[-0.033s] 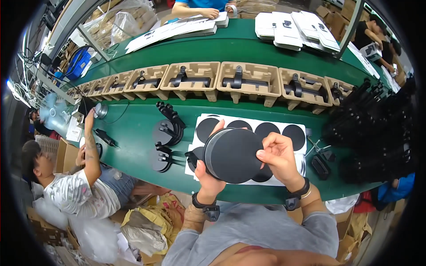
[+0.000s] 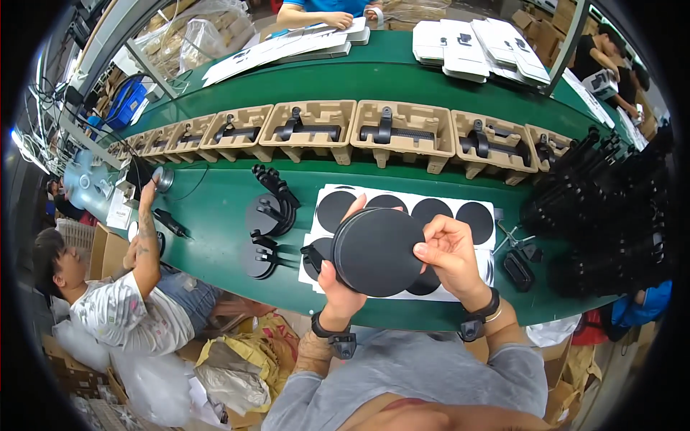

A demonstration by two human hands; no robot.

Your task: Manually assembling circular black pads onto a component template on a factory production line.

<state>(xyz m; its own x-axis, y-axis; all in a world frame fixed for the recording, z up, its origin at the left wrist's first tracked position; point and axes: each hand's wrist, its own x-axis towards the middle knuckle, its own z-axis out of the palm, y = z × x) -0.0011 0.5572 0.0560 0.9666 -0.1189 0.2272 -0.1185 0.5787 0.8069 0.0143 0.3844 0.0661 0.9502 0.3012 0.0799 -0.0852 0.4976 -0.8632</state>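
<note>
Held piece: a smooth, matte black disc (image 2: 381, 251), flat and circular, lies over a round black base (image 2: 340, 248) whose edge shows at the left. They are between the person's two hands, above the near middle of the table.
Left hand: the left hand (image 2: 341, 294) supports the piece from the left, thumb near the near edge, fingertips showing past the far edge. A small, knobbly black bracket (image 2: 313, 257) juts out beside it.
Right hand: the right hand (image 2: 457, 262) is narrowed to a pinch, thumb and forefinger at the disc's right edge.
Wrists: each wears a black strap with a small dark box (image 2: 344, 345).
White sheet: a pale, flat sheet (image 2: 455, 202) beneath the hands carries rows of black circles (image 2: 475, 223).
Table: smooth and green (image 2: 215, 251).
Left of the sheet: round black bases (image 2: 257, 260) with upright, jointed stubs sit in two groups.
Right of the sheet: a small metal tool (image 2: 512, 236) with splayed arms, an oblong black part (image 2: 518, 270), then a tangled heap of glossy black parts (image 2: 604, 223).
Far row: brown moulded-pulp trays (image 2: 305, 149) with stepped hollows hold black curved parts.
Far side: flat white cartons (image 2: 467, 50) lie in stacks.
Far left: a seated co-worker (image 2: 136, 309) stretches an arm toward a shiny, round silver object (image 2: 165, 179).
</note>
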